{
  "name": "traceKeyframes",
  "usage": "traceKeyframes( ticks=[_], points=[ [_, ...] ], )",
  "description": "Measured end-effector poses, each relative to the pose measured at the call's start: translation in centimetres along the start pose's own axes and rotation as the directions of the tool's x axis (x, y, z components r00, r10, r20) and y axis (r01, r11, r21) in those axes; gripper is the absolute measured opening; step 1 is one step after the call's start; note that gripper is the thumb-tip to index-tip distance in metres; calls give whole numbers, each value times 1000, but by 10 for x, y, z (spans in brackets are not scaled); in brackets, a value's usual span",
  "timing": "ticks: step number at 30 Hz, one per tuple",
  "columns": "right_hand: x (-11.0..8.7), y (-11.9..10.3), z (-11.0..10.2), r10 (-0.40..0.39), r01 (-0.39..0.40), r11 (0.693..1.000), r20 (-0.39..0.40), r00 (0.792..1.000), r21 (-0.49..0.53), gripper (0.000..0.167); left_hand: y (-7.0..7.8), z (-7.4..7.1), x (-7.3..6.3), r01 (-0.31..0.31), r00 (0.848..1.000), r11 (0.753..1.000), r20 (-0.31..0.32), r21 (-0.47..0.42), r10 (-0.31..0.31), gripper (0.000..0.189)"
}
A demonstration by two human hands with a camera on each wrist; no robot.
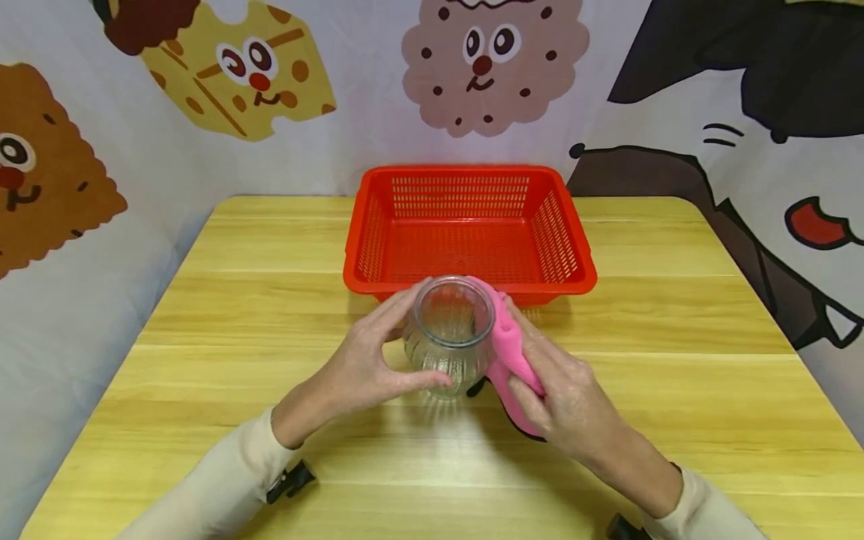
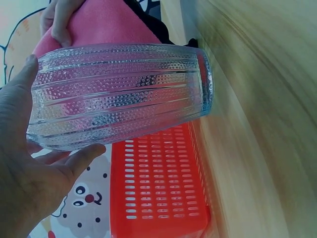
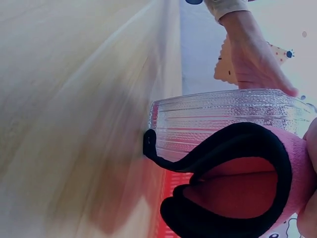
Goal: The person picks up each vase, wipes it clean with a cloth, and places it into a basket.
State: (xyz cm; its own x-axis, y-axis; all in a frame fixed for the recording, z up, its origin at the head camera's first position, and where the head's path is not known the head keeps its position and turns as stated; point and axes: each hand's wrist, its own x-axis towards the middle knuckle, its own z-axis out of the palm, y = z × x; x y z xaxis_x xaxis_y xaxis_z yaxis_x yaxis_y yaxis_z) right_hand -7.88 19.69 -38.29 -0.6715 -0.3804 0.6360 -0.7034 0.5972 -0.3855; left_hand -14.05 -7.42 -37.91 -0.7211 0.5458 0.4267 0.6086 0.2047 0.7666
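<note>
A clear ribbed glass jar (image 1: pixel 448 356) stands upright in front of the red basket, its round mouth facing up. Around its left side, my left hand (image 1: pixel 374 356) holds it, thumb at the front and fingers behind. Dimpled texture between the ribs shows on the jar (image 2: pixel 119 94) in the left wrist view. My right hand (image 1: pixel 567 390) grips a folded pink cloth (image 1: pixel 509 341) with black edging against the jar's right side. In the right wrist view the black-edged cloth (image 3: pixel 290 163) hangs in a loop beside the glass, its lower end near the tabletop.
Directly behind the jar sits a red plastic basket (image 1: pixel 466 289) with slotted walls. The wood-grain table (image 1: pixel 270 315) extends to both sides. A white cloth backdrop (image 1: pixel 367 97) with cartoon food figures rises behind the table.
</note>
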Motion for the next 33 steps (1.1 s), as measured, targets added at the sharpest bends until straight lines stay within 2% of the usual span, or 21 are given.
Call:
traceKeyframes(
  ticks=[7, 14, 19, 27, 33],
  points=[
    [-4, -3, 3, 94, -94, 995, 19, 995, 34, 66, 1, -1, -2, 32, 999, 999, 1, 11, -32, 111],
    [-10, -2, 9, 118, -116, 992, -43, 992, 56, 64, 6, -3, 0, 97, 995, 995, 28, 34, -98, 110],
    [-11, -1, 11, 147, -144, 988, -49, 988, 64, 58, 8, -4, 0, 126, 991, 991, 40, 47, -128, 110],
    [-14, 0, 12, 223, -222, 974, -21, 975, 38, 40, 8, -3, 0, 122, 992, 991, 37, 51, -124, 109],
    [-12, -1, 13, 294, -294, 955, 6, 956, 34, 36, 9, -1, 0, 107, 994, 993, 24, 48, -109, 108]
  ],
)
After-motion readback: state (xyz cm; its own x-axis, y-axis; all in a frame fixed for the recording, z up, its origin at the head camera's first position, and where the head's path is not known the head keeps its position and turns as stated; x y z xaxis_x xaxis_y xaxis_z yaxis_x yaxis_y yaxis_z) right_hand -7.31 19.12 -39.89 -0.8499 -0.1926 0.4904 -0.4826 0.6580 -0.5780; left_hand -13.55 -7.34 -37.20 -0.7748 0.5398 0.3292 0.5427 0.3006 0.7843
